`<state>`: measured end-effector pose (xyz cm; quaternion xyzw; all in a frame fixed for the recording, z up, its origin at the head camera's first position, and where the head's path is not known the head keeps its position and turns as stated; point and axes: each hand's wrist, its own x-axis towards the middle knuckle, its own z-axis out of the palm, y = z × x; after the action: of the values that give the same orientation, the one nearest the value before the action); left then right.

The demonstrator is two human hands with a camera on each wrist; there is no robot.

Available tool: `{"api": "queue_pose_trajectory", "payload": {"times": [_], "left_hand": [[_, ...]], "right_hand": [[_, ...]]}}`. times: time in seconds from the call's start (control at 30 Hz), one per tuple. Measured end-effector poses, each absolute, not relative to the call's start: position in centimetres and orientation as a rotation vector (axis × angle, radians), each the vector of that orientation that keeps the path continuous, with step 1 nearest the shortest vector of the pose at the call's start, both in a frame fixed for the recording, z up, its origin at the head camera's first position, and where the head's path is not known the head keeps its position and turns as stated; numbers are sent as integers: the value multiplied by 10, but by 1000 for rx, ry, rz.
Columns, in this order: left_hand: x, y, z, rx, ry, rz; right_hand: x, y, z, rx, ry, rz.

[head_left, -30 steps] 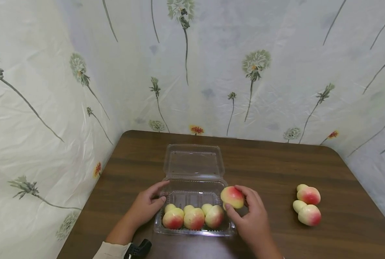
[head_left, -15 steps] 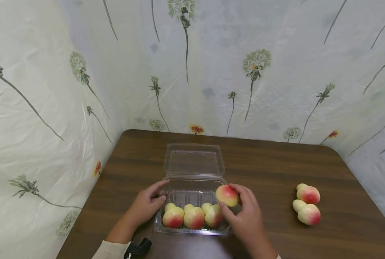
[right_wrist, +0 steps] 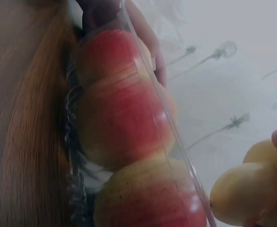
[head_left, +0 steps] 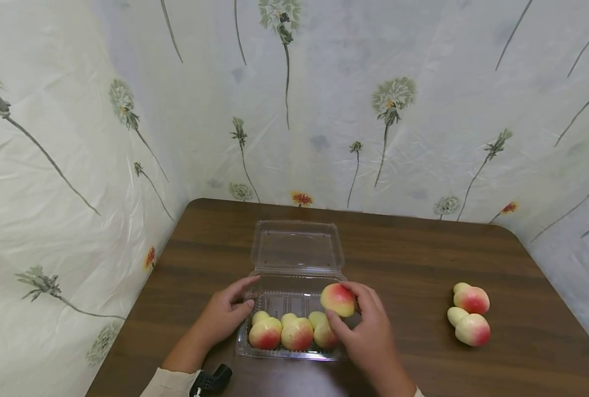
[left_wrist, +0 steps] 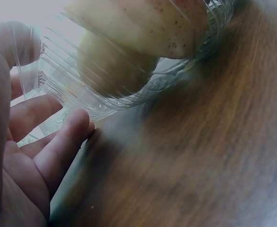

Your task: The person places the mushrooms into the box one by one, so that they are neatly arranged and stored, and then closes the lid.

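Note:
A clear plastic clamshell container (head_left: 294, 356) sits on the table with its lid (head_left: 296, 248) folded back. Along its front lie three red-blushed yellow pears (head_left: 297, 334), narrow pale ends toward the back. My right hand (head_left: 368, 331) pinches another pear (head_left: 338, 300) between thumb and fingers, above the container's right side. That pear's pale narrow end (right_wrist: 245, 194) shows beside the container wall in the right wrist view. My left hand (head_left: 227, 311) holds the container's left rim, thumb over the edge; in the left wrist view its fingers (left_wrist: 65, 146) lie against the ribbed outside wall.
Two more pears (head_left: 473, 329) lie close together on the right of the brown wooden table (head_left: 403, 248). Behind and at the left hangs a white sheet (head_left: 319, 99) printed with dandelions. A black strap device (head_left: 212, 380) is on the left wrist.
My right hand has moved left with its pear, from the container's right edge to over its right side. The left hand and the other pears have stayed in place.

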<state>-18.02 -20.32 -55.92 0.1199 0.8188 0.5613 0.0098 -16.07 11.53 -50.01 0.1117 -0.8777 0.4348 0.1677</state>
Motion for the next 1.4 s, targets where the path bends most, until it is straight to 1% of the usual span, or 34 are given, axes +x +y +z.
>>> {"api": "queue_pose_trajectory", "payload": {"times": [0.33, 0.7, 0.83, 1.1, 1.4], "left_hand": [[-179, -203, -559, 356, 2557, 1749], [-179, -204, -562, 396, 2566, 1749], [-178, -203, -559, 397, 2556, 1749], [-179, -203, -558, 383, 2556, 1749], [-179, -203, -557, 390, 2578, 1738]], "right_hand": [[-161, 105, -499, 371, -2460, 1225], [-160, 96, -498, 436, -2466, 1189], [-159, 92, -495, 431, -2488, 1208], [-160, 84, -493, 393, -2448, 1389], [-160, 80, -494, 471, -2409, 1319]]}}
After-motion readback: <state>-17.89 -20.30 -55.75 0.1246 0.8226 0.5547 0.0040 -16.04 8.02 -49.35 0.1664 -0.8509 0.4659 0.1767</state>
